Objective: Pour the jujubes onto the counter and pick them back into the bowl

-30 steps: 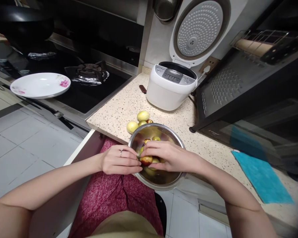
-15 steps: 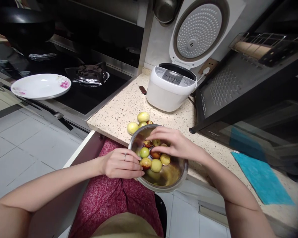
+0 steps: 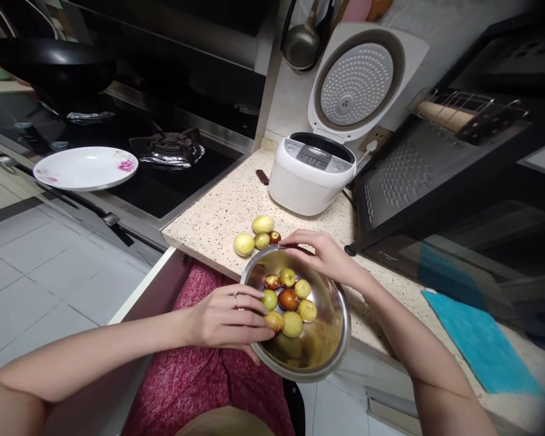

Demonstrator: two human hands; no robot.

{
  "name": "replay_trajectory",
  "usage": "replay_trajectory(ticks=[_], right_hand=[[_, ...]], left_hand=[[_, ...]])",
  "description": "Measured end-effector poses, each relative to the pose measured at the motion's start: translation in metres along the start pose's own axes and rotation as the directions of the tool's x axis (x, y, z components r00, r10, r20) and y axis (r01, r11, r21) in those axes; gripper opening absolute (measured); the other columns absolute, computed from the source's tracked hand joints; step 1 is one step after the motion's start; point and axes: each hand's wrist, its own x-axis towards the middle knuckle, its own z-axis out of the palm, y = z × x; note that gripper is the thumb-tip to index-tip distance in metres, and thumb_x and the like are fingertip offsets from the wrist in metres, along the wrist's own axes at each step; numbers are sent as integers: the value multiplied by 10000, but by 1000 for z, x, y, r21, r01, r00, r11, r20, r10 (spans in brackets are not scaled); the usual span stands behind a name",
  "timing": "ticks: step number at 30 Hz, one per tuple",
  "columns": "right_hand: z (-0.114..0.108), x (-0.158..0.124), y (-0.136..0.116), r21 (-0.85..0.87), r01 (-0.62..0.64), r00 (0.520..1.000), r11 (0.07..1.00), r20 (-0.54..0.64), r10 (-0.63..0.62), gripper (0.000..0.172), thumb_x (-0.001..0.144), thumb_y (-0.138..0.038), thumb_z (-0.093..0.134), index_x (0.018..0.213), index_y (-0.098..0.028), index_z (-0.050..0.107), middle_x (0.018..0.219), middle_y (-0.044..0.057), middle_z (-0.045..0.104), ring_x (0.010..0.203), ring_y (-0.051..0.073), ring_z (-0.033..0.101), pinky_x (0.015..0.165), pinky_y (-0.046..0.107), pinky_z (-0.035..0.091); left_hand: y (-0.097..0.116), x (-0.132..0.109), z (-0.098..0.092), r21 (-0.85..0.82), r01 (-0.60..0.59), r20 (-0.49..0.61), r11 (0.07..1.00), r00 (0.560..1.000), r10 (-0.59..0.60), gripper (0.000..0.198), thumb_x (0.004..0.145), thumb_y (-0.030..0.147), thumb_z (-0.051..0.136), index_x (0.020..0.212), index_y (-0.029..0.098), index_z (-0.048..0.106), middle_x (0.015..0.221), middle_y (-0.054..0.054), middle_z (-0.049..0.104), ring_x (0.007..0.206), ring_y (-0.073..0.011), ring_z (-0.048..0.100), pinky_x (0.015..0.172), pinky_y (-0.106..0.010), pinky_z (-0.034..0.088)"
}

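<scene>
A metal bowl [image 3: 324, 348] is held above my lap, against the counter's front edge. Several yellow-green and red-brown jujubes [image 3: 288, 299] lie inside it. My left hand [image 3: 231, 315], with a ring on one finger, grips the bowl's left side, its fingers over the rim near the jujubes and its thumb outside. At the far rim, my right hand [image 3: 320, 255] is closed over the edge, fingers outside and thumb toward the inside. Close to its fingertips, on the counter, rest a red-brown jujube [image 3: 275, 237] and a few yellow-green jujubes [image 3: 244, 244].
On the speckled counter [image 3: 218, 209] stands a white rice cooker [image 3: 309, 181] with its lid raised. A black oven [image 3: 418, 200] is to the right, a teal cloth [image 3: 479, 339] before it. A flowered plate [image 3: 86, 168] sits on the stove at left, near a wok [image 3: 68, 66].
My right hand has come up from the jujubes inside the bowl to its far rim. My left hand stays on the bowl's left side. The view has tilted up slightly.
</scene>
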Motion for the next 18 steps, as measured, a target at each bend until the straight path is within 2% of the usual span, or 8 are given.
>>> replay_trajectory(ticks=[3, 7, 12, 18], right_hand=[[-3, 3, 9, 29, 2, 999, 1000, -40, -1, 234, 1004, -320, 570, 1085, -211, 760, 1049, 86, 760, 966, 231, 714, 885, 385, 570], [1, 7, 36, -19, 65, 988, 998, -138, -67, 252, 1014, -288, 550, 1183, -227, 726, 1153, 100, 740, 1075, 242, 694, 972, 431, 549], [2, 9, 58, -13, 164, 986, 986, -40, -164, 331, 1030, -249, 514, 1332, -275, 648, 1262, 94, 682, 1171, 226, 644, 1020, 442, 524], [-2, 8, 61, -98, 143, 985, 985, 106, -133, 372, 1041, -257, 484, 1385, -334, 604, 1335, 83, 596, 1227, 225, 592, 1038, 440, 501]], left_hand=[[1, 0, 2, 9, 25, -12, 1000, 1000, -25, 204, 883, 310, 763, 994, 140, 743, 861, -21, 797, 844, -134, 755, 1006, -330, 615], [1, 2, 1, 11, -4, 0, 1000, 1000, 4, 190, 882, 282, 765, 995, 130, 747, 934, -29, 809, 861, -134, 759, 998, -312, 617], [0, 4, -1, 53, -25, 11, 998, 1000, 25, 187, 902, 299, 747, 1007, 145, 747, 981, -12, 813, 882, -130, 766, 990, -298, 620], [0, 3, 0, 60, -31, 19, 998, 999, 30, 156, 903, 281, 748, 985, 149, 747, 989, -5, 814, 851, -127, 766, 978, -302, 625]])
